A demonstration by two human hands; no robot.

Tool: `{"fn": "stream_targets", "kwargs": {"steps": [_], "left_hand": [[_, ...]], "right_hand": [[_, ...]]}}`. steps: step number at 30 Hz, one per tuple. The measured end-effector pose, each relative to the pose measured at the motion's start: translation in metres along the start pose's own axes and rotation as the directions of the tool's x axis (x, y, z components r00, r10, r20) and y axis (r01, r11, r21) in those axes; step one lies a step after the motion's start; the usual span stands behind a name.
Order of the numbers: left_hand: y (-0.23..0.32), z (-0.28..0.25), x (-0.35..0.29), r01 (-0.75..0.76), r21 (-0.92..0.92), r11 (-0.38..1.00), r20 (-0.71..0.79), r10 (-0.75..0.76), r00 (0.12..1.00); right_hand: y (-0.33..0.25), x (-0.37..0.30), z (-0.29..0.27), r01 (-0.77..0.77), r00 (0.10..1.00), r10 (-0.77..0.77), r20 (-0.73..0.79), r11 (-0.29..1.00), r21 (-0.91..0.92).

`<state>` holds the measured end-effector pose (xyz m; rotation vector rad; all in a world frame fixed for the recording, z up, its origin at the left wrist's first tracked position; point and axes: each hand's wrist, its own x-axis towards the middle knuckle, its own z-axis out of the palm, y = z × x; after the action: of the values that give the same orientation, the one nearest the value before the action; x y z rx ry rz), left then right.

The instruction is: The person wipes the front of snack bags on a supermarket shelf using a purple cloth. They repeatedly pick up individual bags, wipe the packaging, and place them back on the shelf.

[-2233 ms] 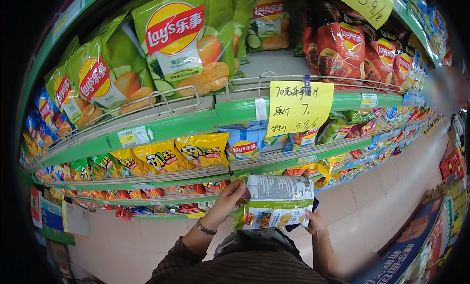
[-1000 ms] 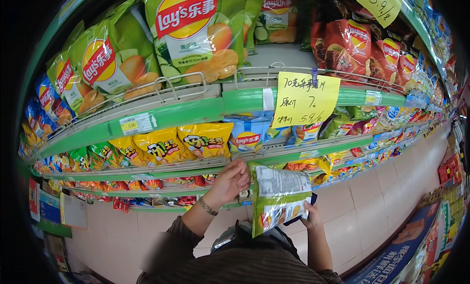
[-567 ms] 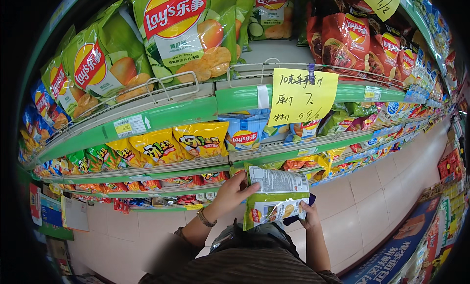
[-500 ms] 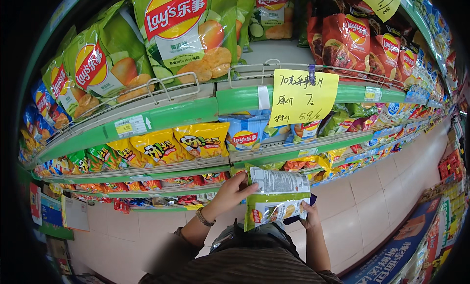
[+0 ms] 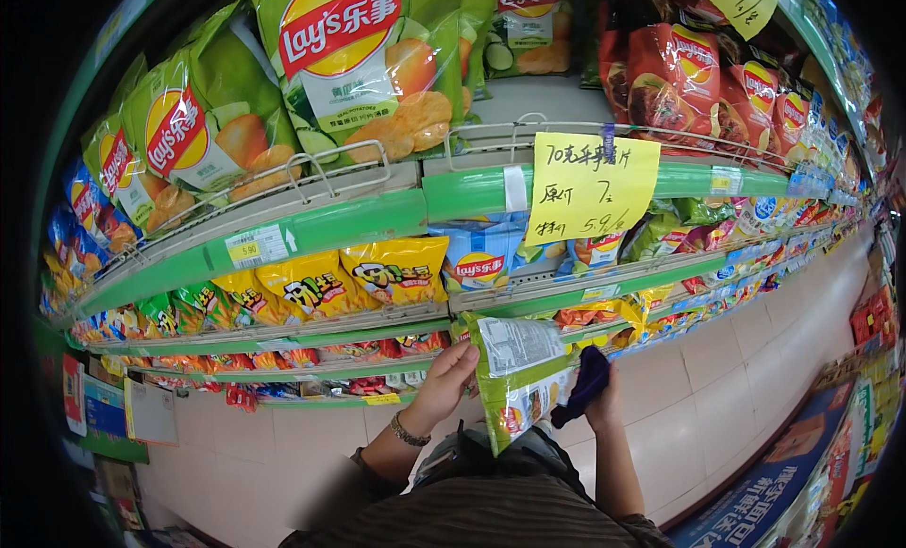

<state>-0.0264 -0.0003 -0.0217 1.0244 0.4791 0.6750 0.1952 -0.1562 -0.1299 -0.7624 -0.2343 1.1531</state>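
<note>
My left hand (image 5: 449,382), with a watch on its wrist, pinches the left edge of a green bag of potato chips (image 5: 519,348). The bag's grey-printed back faces up, tilted in front of my body. My right hand (image 5: 607,404) is closed around a dark purple cloth (image 5: 587,383) beside the bag's right edge. The cloth overlaps that edge a little, and the right fingers are partly hidden behind it.
Ahead, a green-edged shelf (image 5: 359,215) with a wire rail holds large green chip bags (image 5: 212,123) and red chip bags (image 5: 675,85). A yellow handwritten price sign (image 5: 595,187) hangs from its edge. Yellow snack bags (image 5: 394,269) fill a lower shelf. Tiled floor (image 5: 717,359) runs right.
My right hand has come off the bag's right edge and moved slightly right, with more of the purple cloth showing in it. The bag has tilted and remains in my left hand.
</note>
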Motion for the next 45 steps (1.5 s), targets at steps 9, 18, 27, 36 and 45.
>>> {"fn": "stream_targets", "kwargs": {"steps": [9,18,27,36,45], "left_hand": [[-0.003,0.005,0.007,-0.156,0.400,0.903,0.234,0.064,0.970],[0.009,0.030,0.006,-0.144,-0.157,0.977,-0.233,0.105,0.967],[0.001,0.014,0.012,-0.135,-0.251,0.958,-0.135,0.104,0.985],[-0.002,0.013,0.015,0.045,-0.388,0.921,-0.073,-0.079,0.994],[-0.018,-0.053,0.013,-0.166,-0.448,0.879,-0.208,0.078,0.975]], "right_hand": [[-0.040,-0.018,0.152,0.544,0.765,-0.538,0.355,0.245,-0.802],[-0.024,-0.025,0.174,0.797,0.583,-0.095,0.807,-0.126,-0.590],[-0.028,-0.046,0.139,0.545,0.834,-0.442,0.329,0.575,-0.610],[-0.022,-0.011,0.165,0.476,0.774,-0.317,0.548,-0.281,-0.834],[-0.010,0.008,0.030,-0.042,0.957,-0.182,-0.228,0.685,-0.727]]}}
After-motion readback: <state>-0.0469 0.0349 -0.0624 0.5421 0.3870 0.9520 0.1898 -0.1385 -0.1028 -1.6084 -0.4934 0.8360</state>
